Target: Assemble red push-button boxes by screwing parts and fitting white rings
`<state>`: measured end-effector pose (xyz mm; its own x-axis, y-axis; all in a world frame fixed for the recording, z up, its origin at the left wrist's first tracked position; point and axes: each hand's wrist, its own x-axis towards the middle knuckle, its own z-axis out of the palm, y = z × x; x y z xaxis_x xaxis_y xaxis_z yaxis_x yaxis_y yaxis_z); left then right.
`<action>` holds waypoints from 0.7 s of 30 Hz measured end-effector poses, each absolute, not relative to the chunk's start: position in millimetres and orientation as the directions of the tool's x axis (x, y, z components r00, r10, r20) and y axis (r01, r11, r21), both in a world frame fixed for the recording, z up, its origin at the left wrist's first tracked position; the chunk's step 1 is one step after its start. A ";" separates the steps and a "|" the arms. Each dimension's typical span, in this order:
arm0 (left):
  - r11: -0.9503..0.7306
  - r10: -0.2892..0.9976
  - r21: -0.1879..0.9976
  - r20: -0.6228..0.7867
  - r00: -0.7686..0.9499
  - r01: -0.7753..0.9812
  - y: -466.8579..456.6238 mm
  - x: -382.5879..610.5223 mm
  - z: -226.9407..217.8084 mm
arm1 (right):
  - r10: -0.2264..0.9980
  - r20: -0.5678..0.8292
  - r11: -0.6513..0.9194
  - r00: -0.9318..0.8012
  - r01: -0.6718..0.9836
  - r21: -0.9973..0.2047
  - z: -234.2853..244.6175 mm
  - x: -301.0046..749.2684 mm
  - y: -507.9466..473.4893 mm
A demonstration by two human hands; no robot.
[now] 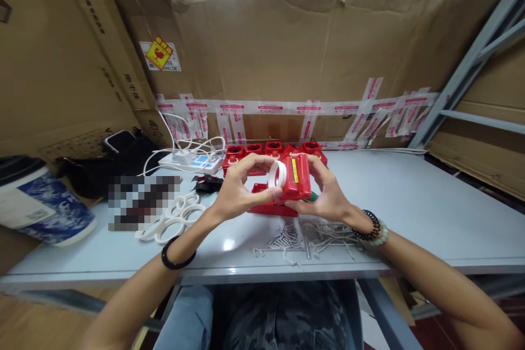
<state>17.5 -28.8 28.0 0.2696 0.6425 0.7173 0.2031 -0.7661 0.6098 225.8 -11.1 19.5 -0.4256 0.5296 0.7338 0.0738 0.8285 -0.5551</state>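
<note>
Both hands up over the table (410, 202): left hand (235, 191) pinching a white ring (278, 174) against a red box (296, 176) that the right hand (328, 191) grips. Metal pins (303, 238) scattered just under the box, more rings (176, 219) lying left of it, red parts (270, 149) lined up behind.

Left hand (234, 192) and right hand (328, 197) raised close together at centre, palms facing each other, fingers (252, 160) curled inward in a closed grip, thumbs underneath, wrists slightly bent, left forearm (135, 295) and right forearm (443, 279) bare, converging from the lower corners
</note>
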 end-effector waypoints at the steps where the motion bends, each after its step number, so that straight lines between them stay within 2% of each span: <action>1: -0.769 0.639 0.606 0.720 0.271 0.203 -29.0 17.4 28.2 | 0.531 0.733 0.828 -0.425 0.076 -0.556 19.4 225.8 -11.1; 21: -0.759 0.651 0.608 0.707 0.275 0.233 -30.8 17.1 30.8 | 0.501 0.748 0.855 -0.435 0.115 -0.506 18.1 226.4 -10.0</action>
<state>17.1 -30.8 30.8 0.2755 0.6515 0.7069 0.2328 -0.7587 0.6085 226.4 -10.0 18.1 -0.4348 0.5007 0.7485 0.1145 0.8552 -0.5056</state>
